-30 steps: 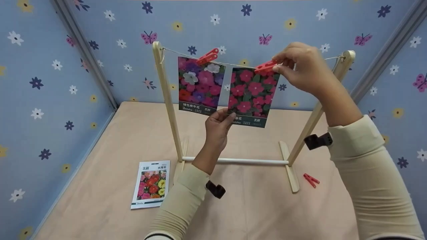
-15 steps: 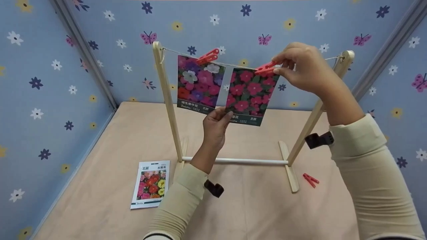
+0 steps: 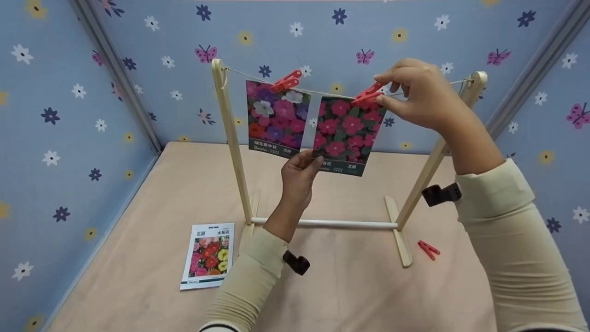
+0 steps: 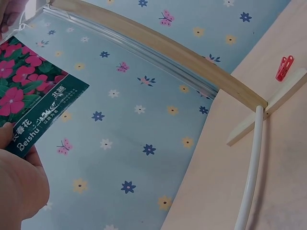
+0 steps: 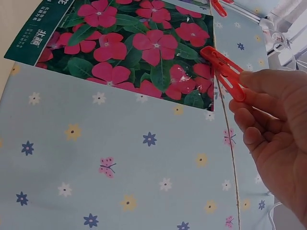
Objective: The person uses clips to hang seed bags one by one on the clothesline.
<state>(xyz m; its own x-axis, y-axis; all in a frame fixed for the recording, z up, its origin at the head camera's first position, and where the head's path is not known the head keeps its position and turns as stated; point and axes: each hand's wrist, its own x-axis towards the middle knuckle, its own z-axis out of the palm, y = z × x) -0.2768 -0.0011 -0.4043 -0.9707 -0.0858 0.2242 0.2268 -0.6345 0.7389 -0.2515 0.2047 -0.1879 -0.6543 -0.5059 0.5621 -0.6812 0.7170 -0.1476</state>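
Observation:
My right hand (image 3: 417, 94) pinches the tail of a red clothespin (image 3: 368, 94), whose tip sits over the string (image 5: 230, 139) and the top edge of a seed packet with pink flowers (image 3: 345, 127). Below, my left hand (image 3: 297, 177) pinches that packet's lower left corner between thumb and fingers. To the left a second seed packet, with purple, pink and white flowers (image 3: 276, 115), hangs from the string under another red clothespin (image 3: 286, 81). In the left wrist view the left thumb lies over the packet's dark green bottom band.
A wooden stand has a left post (image 3: 233, 147), a right post (image 3: 426, 184) and a white crossbar (image 3: 341, 223). A white-bordered seed packet (image 3: 209, 256) lies at the left on the pink tabletop (image 3: 359, 286). One loose red clothespin (image 3: 429, 250) lies at the right.
Both hands keep their holds on the packet and the clothespin. The packet's lower end has shifted slightly left, and the string and packets bob a little.

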